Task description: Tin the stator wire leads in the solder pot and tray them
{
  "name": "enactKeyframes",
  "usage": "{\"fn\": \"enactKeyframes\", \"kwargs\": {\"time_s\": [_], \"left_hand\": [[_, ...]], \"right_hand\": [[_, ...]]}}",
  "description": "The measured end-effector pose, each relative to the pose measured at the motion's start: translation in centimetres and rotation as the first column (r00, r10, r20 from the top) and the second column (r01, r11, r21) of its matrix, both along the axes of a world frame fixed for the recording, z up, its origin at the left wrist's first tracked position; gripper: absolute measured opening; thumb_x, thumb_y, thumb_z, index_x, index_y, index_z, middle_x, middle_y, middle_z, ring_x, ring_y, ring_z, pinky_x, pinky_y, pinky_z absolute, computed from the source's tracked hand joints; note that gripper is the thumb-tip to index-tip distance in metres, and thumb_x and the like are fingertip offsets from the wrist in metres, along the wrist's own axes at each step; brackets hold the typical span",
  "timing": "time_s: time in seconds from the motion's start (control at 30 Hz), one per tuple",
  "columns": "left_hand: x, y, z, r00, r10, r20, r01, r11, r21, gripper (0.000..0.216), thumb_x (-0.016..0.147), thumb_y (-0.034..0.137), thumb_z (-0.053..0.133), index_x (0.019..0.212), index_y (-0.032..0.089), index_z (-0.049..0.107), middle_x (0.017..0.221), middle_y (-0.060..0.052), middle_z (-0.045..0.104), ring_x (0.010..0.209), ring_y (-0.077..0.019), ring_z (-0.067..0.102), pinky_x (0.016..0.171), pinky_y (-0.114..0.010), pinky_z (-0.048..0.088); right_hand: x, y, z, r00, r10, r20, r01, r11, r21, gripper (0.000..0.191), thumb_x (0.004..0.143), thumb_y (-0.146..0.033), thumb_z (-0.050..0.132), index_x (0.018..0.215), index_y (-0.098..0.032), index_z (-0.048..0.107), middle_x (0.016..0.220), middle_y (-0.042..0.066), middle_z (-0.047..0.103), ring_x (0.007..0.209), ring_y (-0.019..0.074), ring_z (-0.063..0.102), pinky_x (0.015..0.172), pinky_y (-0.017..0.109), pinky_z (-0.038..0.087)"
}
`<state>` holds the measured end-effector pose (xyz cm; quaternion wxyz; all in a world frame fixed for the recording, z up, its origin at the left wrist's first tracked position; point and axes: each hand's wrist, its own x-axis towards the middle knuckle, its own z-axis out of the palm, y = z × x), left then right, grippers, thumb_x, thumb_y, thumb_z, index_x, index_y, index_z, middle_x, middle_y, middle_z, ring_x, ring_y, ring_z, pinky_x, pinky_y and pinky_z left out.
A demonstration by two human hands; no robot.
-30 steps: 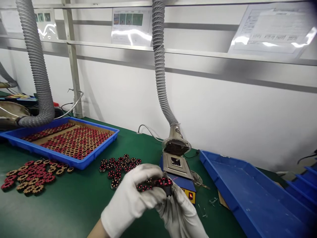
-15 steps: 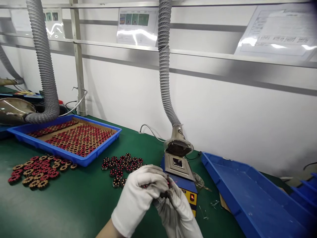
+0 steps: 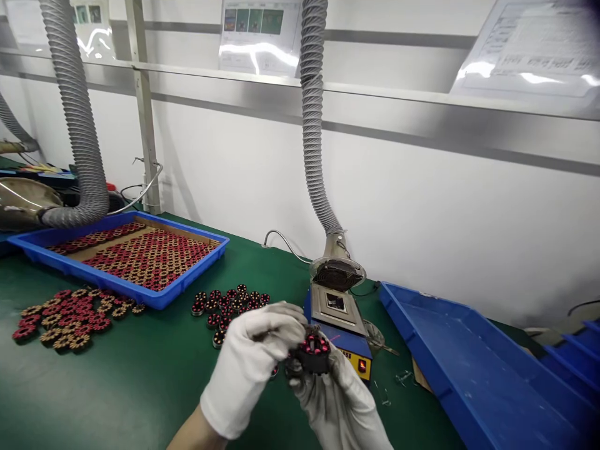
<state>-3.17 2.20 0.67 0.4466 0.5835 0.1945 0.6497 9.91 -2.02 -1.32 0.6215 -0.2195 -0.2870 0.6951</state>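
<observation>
Nearest the camera, two white-gloved hands meet over the green mat (image 3: 140, 387), just in front of the blue solder pot (image 3: 340, 334), which serves as the landmark here. The right hand (image 3: 340, 403) cradles a small round stator (image 3: 312, 354) with red wire windings from below, its fingers closed around the black body; the left hand (image 3: 250, 362) curls over from the left, its fingertips pinched on the near-left edge of the same stator. The part is held in the air, just left of and in front of the solder pot's yellow front panel. Left of the solder pot, a cluster of small dark wound stators (image 3: 227, 306) stands on the mat, close to the left hand. Farther left of the pot lies a loose heap of flat tan-and-red cores (image 3: 65, 315). Behind that heap, well to the pot's left, a blue tray (image 3: 154, 297) holds rows of the same flat cores on a brown sheet. Right of the solder pot, a long blue tray (image 3: 469, 369) runs toward the near right corner. Directly above and behind the pot, a grey ribbed extraction hose (image 3: 312, 125) drops to a round fan hood (image 3: 337, 274). A second grey hose (image 3: 77, 119) hangs far to the left, above the filled tray. Laminated sheets (image 3: 260, 37) hang on the white wall (image 3: 422, 212) behind.
</observation>
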Motion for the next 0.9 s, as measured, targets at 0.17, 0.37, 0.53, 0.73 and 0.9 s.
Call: {"fn": "enactKeyframes", "kwargs": {"time_s": [0.17, 0.37, 0.53, 0.73, 0.9], "left_hand": [[-0.6, -0.5, 0.5, 0.949, 0.095, -0.3, -0.074, 0.994, 0.078, 0.034, 0.066, 0.006, 0.064, 0.095, 0.023, 0.066, 0.107, -0.003, 0.062, 0.1, -0.0191, 0.057, 0.087, -0.025, 0.047], [0.1, -0.2, 0.3, 0.936, 0.018, -0.351, 0.07, 0.969, 0.239, 0.024, 0.071, 0.015, 0.067, 0.094, 0.023, 0.066, 0.099, -0.006, 0.064, 0.095, -0.0221, 0.058, 0.092, -0.037, 0.045], [-0.4, 0.3, -0.3, 0.997, -0.072, -0.03, 0.074, 0.996, 0.04, 0.018, 0.069, 0.005, 0.056, 0.07, 0.019, 0.068, 0.078, -0.003, 0.067, 0.082, -0.0176, 0.062, 0.073, -0.022, 0.05], [-1.3, -0.5, 1.1, 0.967, -0.184, -0.176, 0.137, 0.959, -0.25, 0.027, 0.067, 0.008, 0.056, 0.088, 0.019, 0.067, 0.095, -0.003, 0.065, 0.079, -0.0151, 0.061, 0.062, -0.017, 0.047], [-0.3, -0.9, 1.2, 0.955, -0.219, -0.199, 0.185, 0.967, -0.176, 0.028, 0.062, 0.001, 0.044, 0.071, 0.016, 0.065, 0.086, -0.003, 0.063, 0.082, -0.0155, 0.057, 0.069, -0.02, 0.045]], "right_hand": [[0.3, 0.5, 0.5, 0.981, 0.135, -0.139, -0.136, 0.991, -0.001, 0.032, 0.066, -0.044, 0.072, 0.091, -0.025, 0.067, 0.093, 0.003, 0.07, 0.085, 0.0164, 0.063, 0.073, 0.028, 0.05], [-0.1, 0.5, 0.3, 0.967, 0.145, -0.209, -0.148, 0.989, 0.005, 0.019, 0.073, -0.034, 0.069, 0.089, -0.025, 0.068, 0.088, 0.0, 0.07, 0.073, 0.011, 0.062, 0.06, 0.022, 0.049], [0.4, 0.1, 0.2, 0.978, 0.196, -0.078, -0.195, 0.981, 0.021, 0.024, 0.074, -0.033, 0.068, 0.094, -0.021, 0.068, 0.089, 0.006, 0.072, 0.072, 0.0166, 0.067, 0.066, 0.028, 0.052], [0.9, 0.3, 0.1, 0.977, 0.136, -0.162, -0.137, 0.991, 0.003, 0.027, 0.072, -0.026, 0.071, 0.099, -0.026, 0.067, 0.099, 0.004, 0.071, 0.082, 0.0163, 0.068, 0.073, 0.028, 0.054], [0.6, 0.0, 0.1, 0.985, 0.114, -0.129, -0.112, 0.993, 0.03, 0.025, 0.072, -0.025, 0.07, 0.097, -0.027, 0.068, 0.095, 0.005, 0.072, 0.078, 0.0173, 0.069, 0.069, 0.028, 0.055]]}}
